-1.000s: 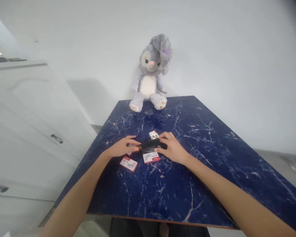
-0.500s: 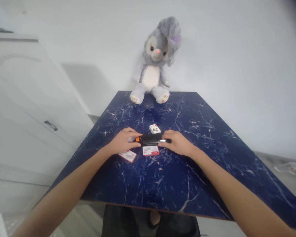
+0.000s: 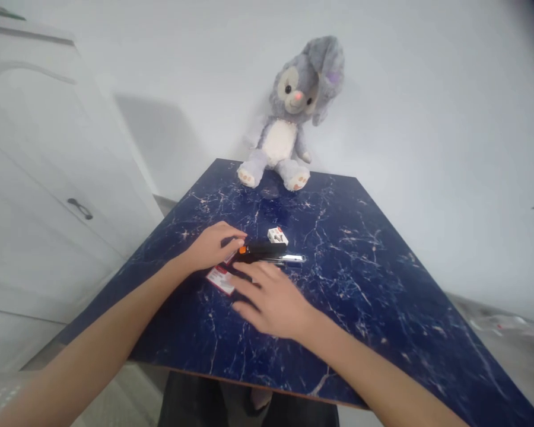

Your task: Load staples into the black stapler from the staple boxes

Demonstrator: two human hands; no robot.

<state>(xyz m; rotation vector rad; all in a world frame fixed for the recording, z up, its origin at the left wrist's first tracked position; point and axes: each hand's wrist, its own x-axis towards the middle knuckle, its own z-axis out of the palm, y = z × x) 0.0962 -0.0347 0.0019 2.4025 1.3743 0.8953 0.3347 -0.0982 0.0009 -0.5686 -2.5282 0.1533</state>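
A black stapler (image 3: 263,249) with an orange part at its left end and a silver metal strip at its right lies on the blue table. My left hand (image 3: 213,244) is at the orange end, thumb and fingers apart; whether the thumb touches it I cannot tell. Nearer to me, my right hand (image 3: 273,301) reaches left with its fingers spread and nothing held. Its fingertips are at a flat red-and-white box (image 3: 220,280). A second red-and-white box is mostly hidden under the right hand. Just beyond the stapler sits a small white box (image 3: 277,236) with a dark picture.
A grey plush toy (image 3: 281,139) sits at the far edge of the marbled table (image 3: 356,296), against the wall. To the left stands a white cabinet (image 3: 40,196) with dark handles. A clear plastic item (image 3: 509,325) lies low at the right.
My right hand has left the stapler's right end and moved left and toward me, over the flat boxes. My left hand has shifted slightly left. The view has tilted a little.
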